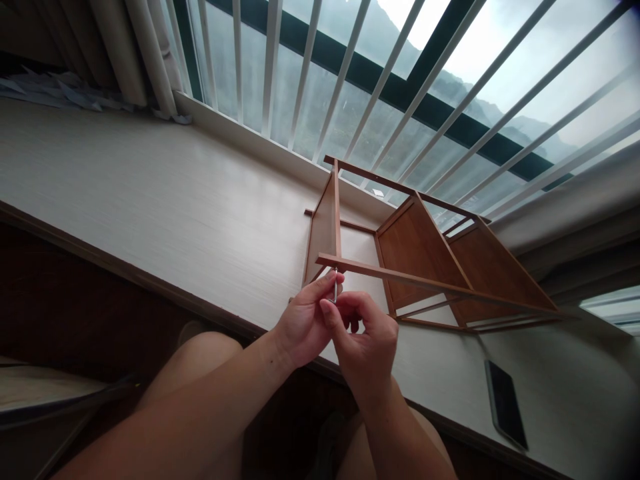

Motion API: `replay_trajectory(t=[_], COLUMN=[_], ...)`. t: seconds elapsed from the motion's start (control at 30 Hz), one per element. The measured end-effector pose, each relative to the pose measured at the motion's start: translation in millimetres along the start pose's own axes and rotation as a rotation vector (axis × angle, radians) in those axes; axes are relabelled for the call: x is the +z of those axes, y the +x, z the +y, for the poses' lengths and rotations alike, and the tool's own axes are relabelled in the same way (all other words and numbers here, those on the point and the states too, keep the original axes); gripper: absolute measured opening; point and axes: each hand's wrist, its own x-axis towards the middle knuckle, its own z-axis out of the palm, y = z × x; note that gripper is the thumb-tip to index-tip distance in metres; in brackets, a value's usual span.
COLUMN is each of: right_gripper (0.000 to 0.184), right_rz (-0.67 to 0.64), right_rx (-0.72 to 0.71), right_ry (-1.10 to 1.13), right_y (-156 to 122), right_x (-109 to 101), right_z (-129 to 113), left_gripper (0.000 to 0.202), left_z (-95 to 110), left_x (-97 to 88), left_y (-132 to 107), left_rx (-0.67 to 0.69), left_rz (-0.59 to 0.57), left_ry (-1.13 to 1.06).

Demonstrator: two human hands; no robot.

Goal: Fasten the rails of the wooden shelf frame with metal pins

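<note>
A brown wooden shelf frame (390,273) lies on its side on the pale sill, its panels standing upright between long rails. At the left end of the nearest rail, a thin metal hex key (335,288) meets a small screw head. My left hand (311,320) pinches the key's shaft close to the rail, fingers closed. Just to the right, my right hand (367,333) is closed, thumb and forefinger together at the key's lower bent end. Part of the key is hidden by the fingers.
A dark phone (506,404) lies on the white sill (200,193) at the right. White window bars (345,73) stand behind the frame. Curtains (150,53) hang at both sides, with crumpled paper (60,90) at the far left. My knees are under the sill's front edge.
</note>
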Motion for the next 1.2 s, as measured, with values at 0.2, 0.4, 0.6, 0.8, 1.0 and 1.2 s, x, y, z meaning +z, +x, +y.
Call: replay_trajectory(t=[0.2, 0.4, 0.6, 0.8, 1.0, 1.2], right_gripper=[0.023, 0.026, 0.017, 0.013, 0.013, 0.013], right_rz=[-0.059, -0.075, -0.071, -0.02, -0.012, -0.004], right_rx=[0.178, 0.238, 0.203, 0.098, 0.083, 0.07], right_ry=[0.214, 0.28, 0.231, 0.141, 0.127, 0.119], right_y=[-2.2, -4.8, -7.3, -5.6, -4.3, -1.8], right_x=[-0.7, -0.4, -1.3, -1.3, -0.8, 0.7], right_z=[-1.7, 2.0, 6.4, 5.2, 3.4, 1.7], left_gripper=[0.016, 0.021, 0.018, 0.015, 0.016, 0.014], left_z=[1.6, 0.5, -2.0, -1.8, -0.3, -0.6], left_x=[-4.2, -6.5, -1.7, 1.2, 1.6, -1.1], left_y=[1.8, 2.7, 0.3, -0.8, -0.6, 1.3], left_rx=[0.025, 0.011, 0.042, 0.026, 0.018, 0.022], left_rz=[0.053, 0.022, 0.085, 0.046, 0.036, 0.022], left_ry=[0.071, 0.102, 0.103, 0.048, 0.042, 0.027])
